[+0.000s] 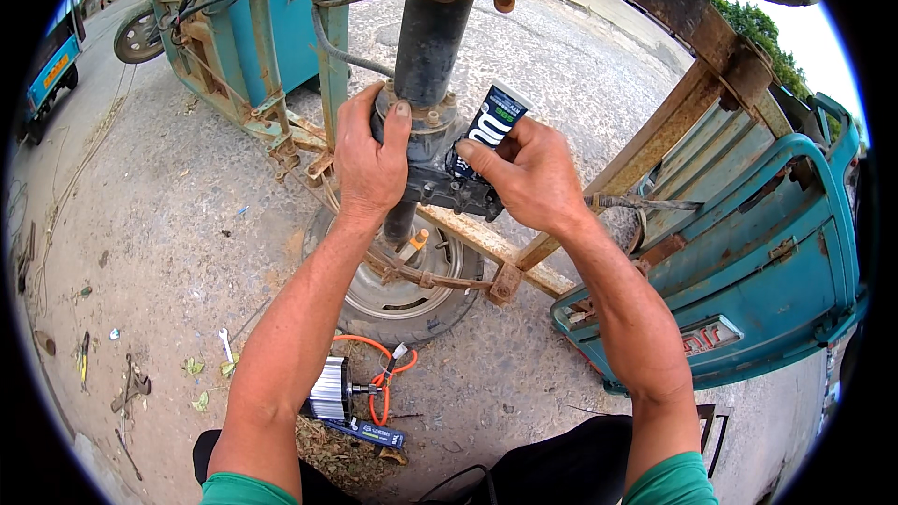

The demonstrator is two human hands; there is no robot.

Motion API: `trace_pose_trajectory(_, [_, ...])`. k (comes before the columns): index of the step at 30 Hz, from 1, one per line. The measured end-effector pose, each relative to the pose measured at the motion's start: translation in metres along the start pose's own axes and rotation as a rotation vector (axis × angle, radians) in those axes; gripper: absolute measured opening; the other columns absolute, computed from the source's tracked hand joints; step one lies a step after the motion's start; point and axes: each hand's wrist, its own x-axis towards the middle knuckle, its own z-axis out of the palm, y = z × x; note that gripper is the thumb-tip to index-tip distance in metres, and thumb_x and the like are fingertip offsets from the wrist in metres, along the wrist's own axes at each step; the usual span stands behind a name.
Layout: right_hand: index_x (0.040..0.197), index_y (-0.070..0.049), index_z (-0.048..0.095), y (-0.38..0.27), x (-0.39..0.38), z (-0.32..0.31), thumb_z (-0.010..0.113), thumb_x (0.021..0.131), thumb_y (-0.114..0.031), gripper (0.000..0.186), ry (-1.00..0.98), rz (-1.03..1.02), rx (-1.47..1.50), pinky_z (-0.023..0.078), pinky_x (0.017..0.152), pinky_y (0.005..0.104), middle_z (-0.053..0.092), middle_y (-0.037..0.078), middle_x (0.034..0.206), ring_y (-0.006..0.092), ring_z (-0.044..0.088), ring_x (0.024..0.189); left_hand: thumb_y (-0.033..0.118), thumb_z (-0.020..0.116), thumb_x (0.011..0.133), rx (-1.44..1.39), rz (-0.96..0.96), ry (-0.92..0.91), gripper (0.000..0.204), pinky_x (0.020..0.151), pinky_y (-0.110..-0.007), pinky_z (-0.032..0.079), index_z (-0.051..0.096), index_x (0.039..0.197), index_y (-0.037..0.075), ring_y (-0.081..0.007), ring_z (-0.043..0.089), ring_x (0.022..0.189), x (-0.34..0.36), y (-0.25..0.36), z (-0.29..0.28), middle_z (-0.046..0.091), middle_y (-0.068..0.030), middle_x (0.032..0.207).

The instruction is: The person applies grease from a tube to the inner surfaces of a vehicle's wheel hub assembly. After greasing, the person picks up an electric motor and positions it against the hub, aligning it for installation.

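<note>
A dark blue squeeze tube (490,123) with a white and green print is pinched between the thumb and fingers of my right hand (538,173). It leans with its flat crimped end up and its lower end at the dark, greasy axle housing (440,189); the nozzle is hard to make out. My left hand (372,157) grips the bolted flange of that housing, thumb on top near the bolts and other fingers partly hidden behind it. A thick black axle tube (433,47) rises from the flange, and a wheel (412,304) lies below the housing.
Rusty frame bars (645,150) and teal body panels (730,304) flank the axle. On the ground below are a silver motor (329,391), an orange cable (382,393) and a blue box (374,434). A wrench (226,345) and pliers (84,362) lie at the left.
</note>
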Motion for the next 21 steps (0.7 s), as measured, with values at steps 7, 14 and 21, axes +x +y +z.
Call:
trace_pose_trajectory(7, [0.097,0.002,0.071,-0.001,0.002,0.0,0.081,0.094,-0.03,0.034,-0.002,0.039,-0.046,0.05,0.059,0.0311,0.071,0.005,0.076,0.0092,0.061,0.067,0.042,0.058,0.102,0.007,0.016,0.0,0.057,0.102,-0.046,0.045,0.057,0.134,-0.006,-0.0384,0.058,0.115,0.0,-0.001,0.0,0.059,-0.0233,0.123])
trace_pose_trajectory(14, [0.095,0.002,0.071,0.0,-0.003,-0.005,0.081,0.094,-0.03,0.033,0.017,0.031,-0.013,0.05,0.057,0.0313,0.07,0.005,0.075,0.0088,0.061,0.066,0.041,0.06,0.102,0.005,0.04,0.012,0.056,0.102,-0.045,0.045,0.058,0.132,-0.006,-0.0389,0.058,0.114,0.0,-0.001,0.001,0.06,-0.0236,0.121])
trace_pose_trajectory(21, [0.094,0.002,0.07,0.001,-0.004,-0.005,0.082,0.094,-0.028,0.032,0.004,0.049,-0.026,0.049,0.057,0.0295,0.07,0.003,0.075,0.0076,0.06,0.067,0.04,0.06,0.102,-0.039,0.019,0.02,0.055,0.102,-0.045,0.046,0.059,0.132,-0.006,-0.0387,0.059,0.115,0.001,-0.002,0.002,0.06,-0.0233,0.122])
